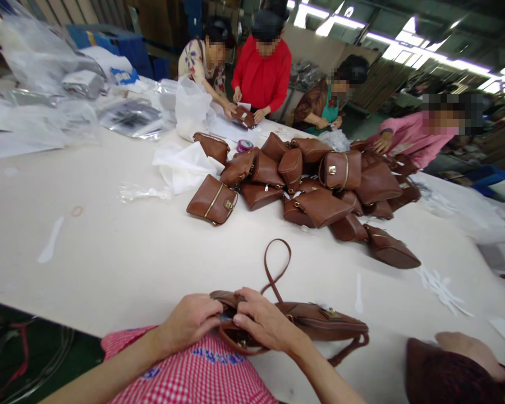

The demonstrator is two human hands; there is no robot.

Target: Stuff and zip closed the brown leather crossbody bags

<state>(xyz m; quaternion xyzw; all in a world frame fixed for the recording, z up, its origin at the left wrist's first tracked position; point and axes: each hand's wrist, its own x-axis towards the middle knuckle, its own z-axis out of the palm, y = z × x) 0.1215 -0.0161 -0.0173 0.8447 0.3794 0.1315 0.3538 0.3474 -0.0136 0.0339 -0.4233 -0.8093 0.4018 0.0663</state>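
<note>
Close to my body, at the table's near edge, I hold a small brown leather handbag point(247, 343) with its mouth spread apart. My left hand point(191, 320) is closed, its fingertips curled at the left side of the opening. Across the bag's top, my right hand point(269, 322) grips the rim, thumb and fingers bent toward the inside. What lies inside is mostly hidden by my fingers. Just right of my right hand lies a second brown handbag point(332, 321) with a gold clasp. A thin brown strap point(278, 275) loops on the table behind it.
A heap of brown handbags point(320, 191) covers the table's middle. White strips point(441, 289) lie at right, plastic bags point(46, 73) at far left, purple tape point(244, 146) behind the heap. Several co-workers stand across the table; another person's head and hand point(471, 353) are close at lower right.
</note>
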